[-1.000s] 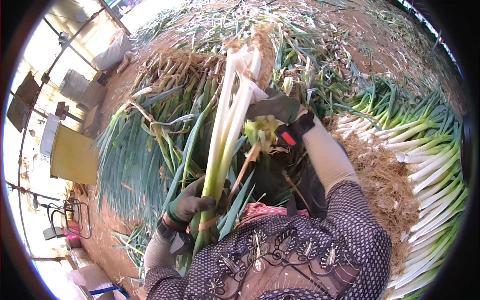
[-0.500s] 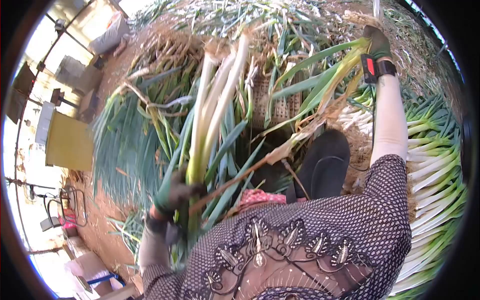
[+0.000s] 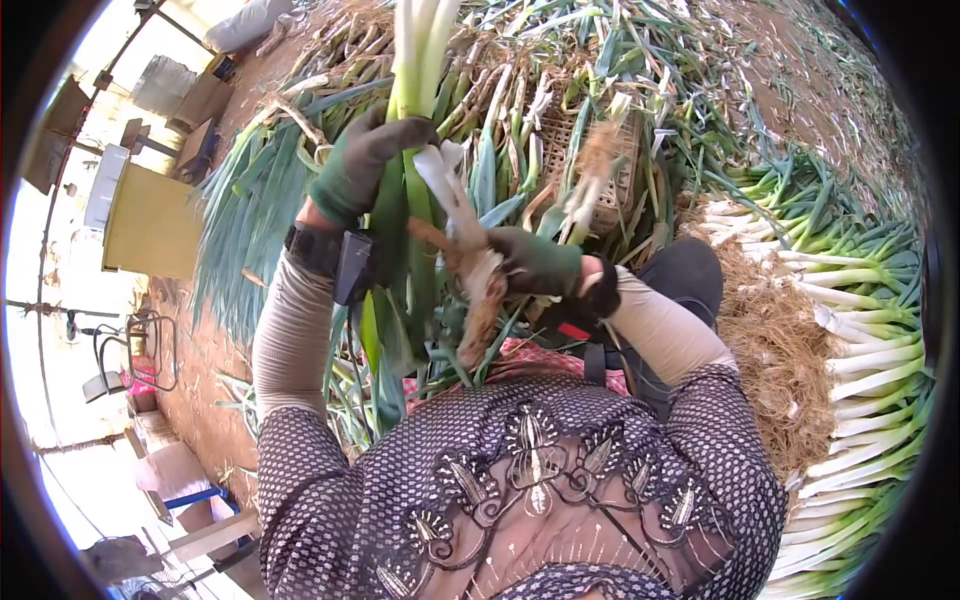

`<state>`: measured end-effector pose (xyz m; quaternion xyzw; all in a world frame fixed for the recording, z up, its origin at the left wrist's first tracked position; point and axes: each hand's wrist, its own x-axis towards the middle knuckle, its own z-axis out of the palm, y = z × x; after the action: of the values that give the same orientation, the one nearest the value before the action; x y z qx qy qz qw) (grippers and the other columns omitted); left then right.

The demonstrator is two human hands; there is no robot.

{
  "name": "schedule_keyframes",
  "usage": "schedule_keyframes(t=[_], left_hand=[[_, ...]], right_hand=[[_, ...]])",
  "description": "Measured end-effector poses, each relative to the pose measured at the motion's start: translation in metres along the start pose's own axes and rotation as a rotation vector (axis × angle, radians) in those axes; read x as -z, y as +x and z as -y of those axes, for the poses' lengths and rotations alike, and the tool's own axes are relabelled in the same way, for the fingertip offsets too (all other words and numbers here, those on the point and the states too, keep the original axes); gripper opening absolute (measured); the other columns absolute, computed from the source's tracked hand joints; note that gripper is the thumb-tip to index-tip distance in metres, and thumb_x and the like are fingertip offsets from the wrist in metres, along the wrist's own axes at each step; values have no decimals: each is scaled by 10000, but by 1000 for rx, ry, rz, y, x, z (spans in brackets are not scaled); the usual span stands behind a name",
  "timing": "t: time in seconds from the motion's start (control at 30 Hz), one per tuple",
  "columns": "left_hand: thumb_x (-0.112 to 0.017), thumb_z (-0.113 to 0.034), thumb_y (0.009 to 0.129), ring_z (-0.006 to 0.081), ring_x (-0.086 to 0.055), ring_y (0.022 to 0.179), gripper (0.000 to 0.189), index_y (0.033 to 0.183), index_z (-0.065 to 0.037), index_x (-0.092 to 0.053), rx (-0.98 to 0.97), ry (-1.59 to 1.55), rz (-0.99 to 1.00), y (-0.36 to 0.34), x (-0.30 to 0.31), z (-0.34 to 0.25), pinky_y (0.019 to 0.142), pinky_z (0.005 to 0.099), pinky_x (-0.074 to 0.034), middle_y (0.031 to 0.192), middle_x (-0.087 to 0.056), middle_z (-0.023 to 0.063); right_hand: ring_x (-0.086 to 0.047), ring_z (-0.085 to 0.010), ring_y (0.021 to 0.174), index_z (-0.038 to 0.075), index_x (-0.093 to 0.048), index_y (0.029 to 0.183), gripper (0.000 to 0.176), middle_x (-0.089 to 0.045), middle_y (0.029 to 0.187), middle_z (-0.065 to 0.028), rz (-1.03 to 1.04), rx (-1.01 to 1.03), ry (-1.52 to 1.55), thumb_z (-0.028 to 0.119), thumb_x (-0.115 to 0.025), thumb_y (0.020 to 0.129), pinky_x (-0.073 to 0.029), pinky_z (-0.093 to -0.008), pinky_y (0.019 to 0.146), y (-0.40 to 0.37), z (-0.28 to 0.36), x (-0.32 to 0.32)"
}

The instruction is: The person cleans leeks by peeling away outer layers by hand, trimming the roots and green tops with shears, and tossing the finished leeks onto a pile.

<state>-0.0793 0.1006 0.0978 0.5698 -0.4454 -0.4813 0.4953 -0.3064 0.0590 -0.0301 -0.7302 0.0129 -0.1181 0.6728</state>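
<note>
My left hand, in a dark green glove, is wrapped round a bundle of large green onions just above the leaves. Their pale stalks point up past the top edge and their green leaves hang toward my lap. Close to its right, my gloved right hand is closed on a strip of withered, brownish-white outer leaf, which dangles in front of the bundle. The fingertips of the right hand are partly hidden behind that strip.
A heap of untrimmed green onions lies ahead and left, near a plastic crate. Along the right, cleaned green onions are laid in a row beside a pile of cut roots. A yellow box stands at left.
My right hand has come from far out at the upper right, where it held yellowing leaves, back to beside the bundle. My left hand has risen with the green onions.
</note>
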Motion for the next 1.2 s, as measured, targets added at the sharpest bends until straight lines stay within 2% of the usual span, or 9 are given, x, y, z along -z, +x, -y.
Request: schedule_keyframes(t=[0.3, 0.6, 0.7, 0.8, 0.87, 0.9, 0.97, 1.13, 1.2], left_hand=[[-668, -325, 853, 149, -611, 705, 304, 953, -38, -678, -31, 48, -345, 11, 42, 29, 644, 277, -484, 800, -644, 45], [-618, -299, 929, 143, -598, 870, 332, 1114, -28, -662, -73, 217, -685, -54, 202, 7, 791, 272, -477, 989, -630, 52], [-616, -287, 930, 149, -591, 820, 312, 1095, -26, -659, -19, 143, -654, -95, 241, -5, 754, 273, -476, 922, -624, 53], [-674, -301, 886, 151, -586, 749, 299, 1020, -36, -642, 62, 80, -655, -122, 192, -21, 679, 277, -476, 817, -598, 53], [-681, -305, 876, 153, -587, 743, 327, 1040, -26, -632, 39, 124, -658, -129, 171, -14, 669, 279, -480, 808, -597, 53], [-680, -291, 868, 157, -586, 749, 396, 1122, 4, -606, 53, 100, -629, -133, 170, -3, 674, 282, -483, 824, -596, 53], [-667, -248, 848, 177, -599, 747, 448, 1183, 32, -568, 59, 103, -596, -135, 122, 3, 679, 298, -492, 837, -598, 59], [-668, -194, 768, 192, -614, 726, 453, 1144, 36, -564, 123, 66, -374, -133, 53, 16, 681, 300, -496, 832, -605, 77], [-667, -201, 752, 191, -613, 728, 473, 1140, 48, -562, 145, 77, -360, -126, 34, 17, 689, 300, -487, 821, -614, 81]], right_hand=[[-659, -357, 977, 138, -524, 1314, 562, -680, 1022, -199, 29, -330, -778, 152, -695, 780, -504, -419, 859, -22, 57, 55], [-674, -278, 923, 169, -643, 1188, 417, -705, 977, -128, 271, -650, -756, 178, -700, 775, -491, -389, 839, -89, -50, 46], [-661, -228, 871, 76, -665, 1086, 324, -701, 910, -123, -325, -22, -474, 206, -705, 792, -508, -366, 816, -92, -84, 105], [-683, -270, 839, 11, -671, 1044, 311, -710, 948, -157, -752, -594, -869, 278, -579, 913, -532, -367, 758, -90, -71, 221], [-687, -256, 860, 8, -676, 1064, 354, -714, 986, -151, -1052, -354, -486, 308, -562, 914, -523, -364, 744, -72, -30, 255], [-692, -253, 871, 2, -681, 1046, 376, -718, 971, -160, -770, -418, -1345, 332, -576, 900, -520, -375, 744, -77, -46, 306], [-703, -267, 887, -18, -687, 1021, 451, -723, 940, -182, -1137, -446, -714, 404, -603, 885, -531, -379, 773, -59, -19, 285], [-691, -344, 936, 66, -717, 1050, 479, -701, 985, -209, -393, -1052, -1104, 487, -582, 867, -537, -424, 825, -68, -111, 249], [-689, -313, 950, 77, -703, 1101, 452, -705, 995, -195, 102, -980, -1453, 434, -597, 844, -530, -407, 846, -108, -296, 281]])
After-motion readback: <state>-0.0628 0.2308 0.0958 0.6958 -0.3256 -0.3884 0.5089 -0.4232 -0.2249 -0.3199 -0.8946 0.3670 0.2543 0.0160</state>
